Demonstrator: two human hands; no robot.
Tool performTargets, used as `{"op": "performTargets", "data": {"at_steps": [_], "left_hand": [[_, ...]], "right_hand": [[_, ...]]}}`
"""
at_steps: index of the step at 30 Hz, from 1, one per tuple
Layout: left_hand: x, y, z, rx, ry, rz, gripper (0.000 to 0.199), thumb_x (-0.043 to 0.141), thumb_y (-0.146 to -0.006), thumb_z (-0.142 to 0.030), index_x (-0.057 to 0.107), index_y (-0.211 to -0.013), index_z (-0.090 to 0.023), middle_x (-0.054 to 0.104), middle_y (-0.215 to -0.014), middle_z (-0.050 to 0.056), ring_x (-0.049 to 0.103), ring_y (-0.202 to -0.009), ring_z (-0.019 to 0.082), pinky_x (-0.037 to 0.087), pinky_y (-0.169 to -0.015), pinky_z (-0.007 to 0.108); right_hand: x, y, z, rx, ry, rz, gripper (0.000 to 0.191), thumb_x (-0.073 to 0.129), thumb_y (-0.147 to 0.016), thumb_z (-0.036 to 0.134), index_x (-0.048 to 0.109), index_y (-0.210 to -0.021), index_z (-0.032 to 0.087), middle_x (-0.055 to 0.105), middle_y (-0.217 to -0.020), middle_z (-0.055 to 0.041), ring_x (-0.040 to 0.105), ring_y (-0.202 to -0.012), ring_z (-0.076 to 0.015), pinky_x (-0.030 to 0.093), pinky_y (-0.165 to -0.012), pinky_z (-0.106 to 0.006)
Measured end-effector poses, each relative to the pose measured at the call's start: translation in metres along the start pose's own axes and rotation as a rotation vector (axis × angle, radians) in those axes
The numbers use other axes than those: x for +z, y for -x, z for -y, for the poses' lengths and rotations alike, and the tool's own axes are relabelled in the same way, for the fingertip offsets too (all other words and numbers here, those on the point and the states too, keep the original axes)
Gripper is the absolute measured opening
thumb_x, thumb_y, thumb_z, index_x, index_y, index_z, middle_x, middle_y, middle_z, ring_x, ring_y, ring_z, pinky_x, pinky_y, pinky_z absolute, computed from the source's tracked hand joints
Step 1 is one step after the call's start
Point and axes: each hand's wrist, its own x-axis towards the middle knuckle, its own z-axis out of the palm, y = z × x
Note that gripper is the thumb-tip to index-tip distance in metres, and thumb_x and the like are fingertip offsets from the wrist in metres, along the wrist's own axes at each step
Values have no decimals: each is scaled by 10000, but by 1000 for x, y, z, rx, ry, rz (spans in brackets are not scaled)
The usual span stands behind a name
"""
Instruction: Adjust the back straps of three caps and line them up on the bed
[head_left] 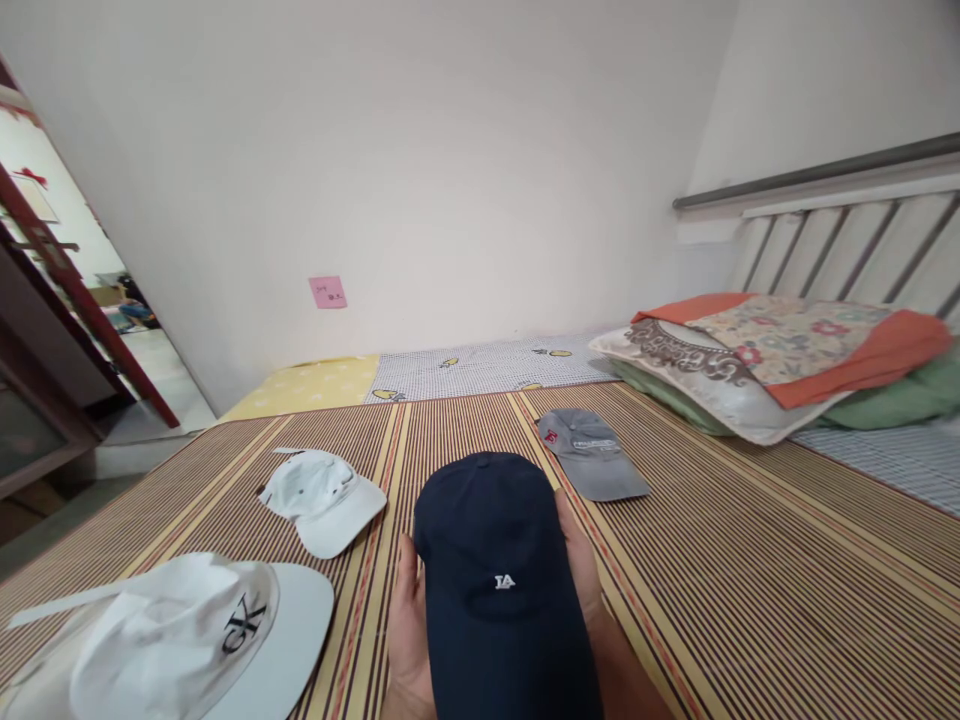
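Note:
A navy baseball cap (495,530) with small white lettering is held up between my two hands, its brim toward me. My left hand (409,630) grips the cap's left side, thumb showing along the edge. On the opposite side my right hand (581,565) is closed around it, with most fingers hidden behind the cap. Left of my hands lie a small white cap (322,500) and, nearer, a larger white cap (180,630) with black letters. A grey cap (592,455) rests beyond my right hand.
The caps lie on a striped bamboo mat (720,560) over a bed against a white wall. Pillows with an orange-edged floral cover (810,345) are stacked at the right by the headboard (862,245). A pink note (328,292) sticks to the wall. At the left is an open doorway (142,350).

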Motion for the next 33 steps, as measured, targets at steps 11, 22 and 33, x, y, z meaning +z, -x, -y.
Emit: {"op": "performTargets", "data": {"at_steps": [11,22,33], "left_hand": [[-27,2,-13,98,7,-133,747,121,-1053,-654,696,-1383,-309,642,-1501,27,319,-1577,237,30,-1325,448],[-57,17,-29,79,-42,-243,669,182,-1088,-564,658,-1431,-242,645,-1484,50,415,-1526,236,112,-1322,423],[-102,27,-29,38,-5,-531,590,295,-1100,-462,793,-1236,-178,773,-1296,115,544,-1435,285,208,-1312,470]], "right_hand": [[4,-15,16,87,-109,68,700,417,-978,744,711,-1309,201,683,-1427,-143,541,-1414,-341,447,-1139,-551],[8,-23,11,225,-124,114,710,439,-979,734,717,-1313,173,731,-1364,-152,569,-1413,-305,358,-1220,-550],[-40,-44,1,163,-23,-125,339,649,-995,383,773,-1210,153,837,-1119,-104,730,-1214,-277,441,-1191,-474]]}}
